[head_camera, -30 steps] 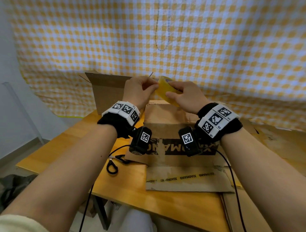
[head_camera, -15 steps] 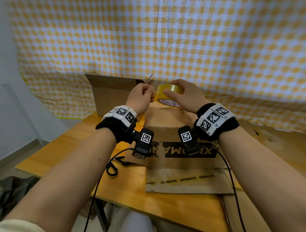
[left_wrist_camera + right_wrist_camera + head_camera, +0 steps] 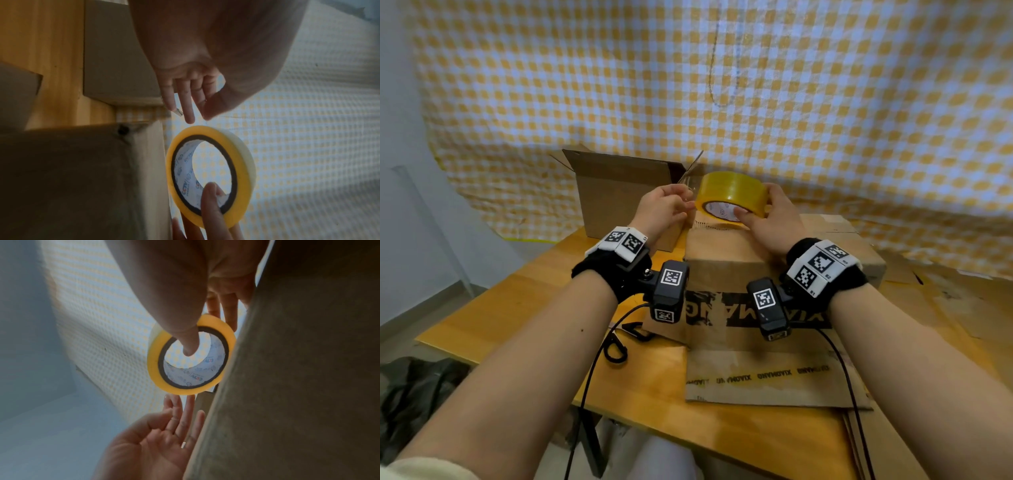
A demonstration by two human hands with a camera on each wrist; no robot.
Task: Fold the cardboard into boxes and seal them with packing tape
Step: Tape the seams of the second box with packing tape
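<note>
Head view: right hand point(image 3: 767, 219) around tape roll point(image 3: 732, 192)

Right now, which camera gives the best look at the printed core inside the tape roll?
The left wrist view: the tape roll faces the lens, its printed core largely open. The right wrist view shows the core too, but the right hand thumb crosses it. The head view catches only a sliver.

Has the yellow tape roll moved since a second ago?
Yes. The yellow tape roll, gripped by the right hand, has turned flatter and shifted slightly right, away from the open brown cardboard box.
</note>
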